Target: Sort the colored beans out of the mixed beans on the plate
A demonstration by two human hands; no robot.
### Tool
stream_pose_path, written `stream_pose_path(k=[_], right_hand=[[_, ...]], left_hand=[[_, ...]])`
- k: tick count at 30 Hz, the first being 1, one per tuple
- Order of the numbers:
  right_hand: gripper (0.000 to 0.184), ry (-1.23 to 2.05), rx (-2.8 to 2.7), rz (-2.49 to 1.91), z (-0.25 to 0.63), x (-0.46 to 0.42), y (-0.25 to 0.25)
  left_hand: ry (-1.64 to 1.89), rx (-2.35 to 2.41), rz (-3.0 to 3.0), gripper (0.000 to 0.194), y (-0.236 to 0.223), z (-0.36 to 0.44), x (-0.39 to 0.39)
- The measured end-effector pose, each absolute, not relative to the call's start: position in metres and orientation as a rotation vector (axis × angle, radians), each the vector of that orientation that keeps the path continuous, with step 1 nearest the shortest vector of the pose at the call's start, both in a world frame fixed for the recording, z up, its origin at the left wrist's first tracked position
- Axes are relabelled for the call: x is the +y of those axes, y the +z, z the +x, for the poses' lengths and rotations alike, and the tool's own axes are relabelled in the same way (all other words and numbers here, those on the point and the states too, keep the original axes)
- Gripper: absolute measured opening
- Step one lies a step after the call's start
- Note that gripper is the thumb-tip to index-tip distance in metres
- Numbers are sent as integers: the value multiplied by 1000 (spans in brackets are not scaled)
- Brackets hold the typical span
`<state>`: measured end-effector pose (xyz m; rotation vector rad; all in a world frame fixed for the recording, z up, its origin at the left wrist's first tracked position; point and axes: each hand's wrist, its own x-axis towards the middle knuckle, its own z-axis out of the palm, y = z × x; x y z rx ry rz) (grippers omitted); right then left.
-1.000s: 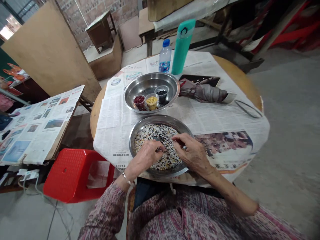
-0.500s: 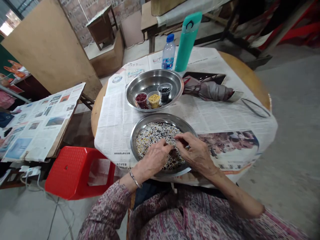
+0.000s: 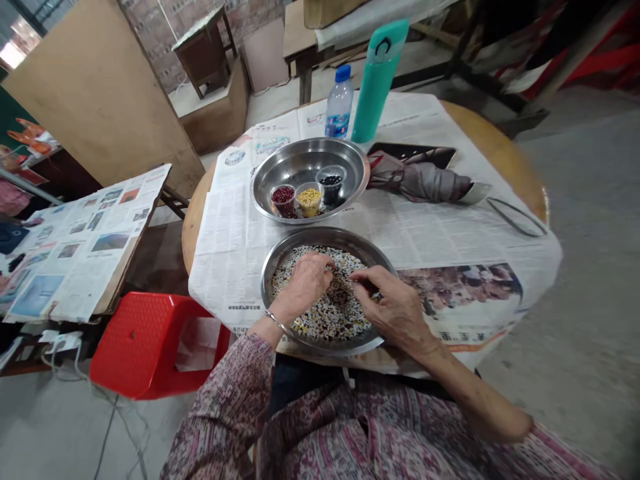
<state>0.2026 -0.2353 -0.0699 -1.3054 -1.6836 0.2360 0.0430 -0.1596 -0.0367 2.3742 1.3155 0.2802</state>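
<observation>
A steel basin [image 3: 380,343] near the table's front edge holds a mix of white grains, with yellow, black and dark red beans [image 3: 335,323] among them. My left hand [image 3: 309,277] is over the left middle of the mix, its fingers curled down at the grains; what they pinch, if anything, is hidden. On the right side of the basin my right hand [image 3: 393,303] has thumb and forefinger brought together above the grains. Something small and dark shows at those fingertips, too small to name.
Behind stands a second steel basin [image 3: 265,163] with cups of red beans [image 3: 283,195], yellow beans [image 3: 309,197] and black beans [image 3: 331,181]. Beyond it are a water bottle [image 3: 339,110] and a green flask [image 3: 377,87]. A folded umbrella [image 3: 425,179] lies right; a red stool [image 3: 135,340] stands left.
My left hand has moved forward and slightly left over the grains, baring more of the mix in front. My right hand has stayed nearly in place.
</observation>
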Motion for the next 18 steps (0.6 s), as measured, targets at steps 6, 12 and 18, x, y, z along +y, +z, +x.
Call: stream_pose_path(k=[6, 12, 18], right_hand=[[12, 241, -1651, -1297, 203, -236, -69], [13, 214, -1639, -1284, 203, -235, -69], [11, 266, -1624, -1288, 205, -237, -67]], left_hand=[[294, 1191, 2319, 20, -28, 29, -184], [96, 864, 2489, 17, -25, 27, -234], [49, 766, 2913, 20, -29, 45, -213]])
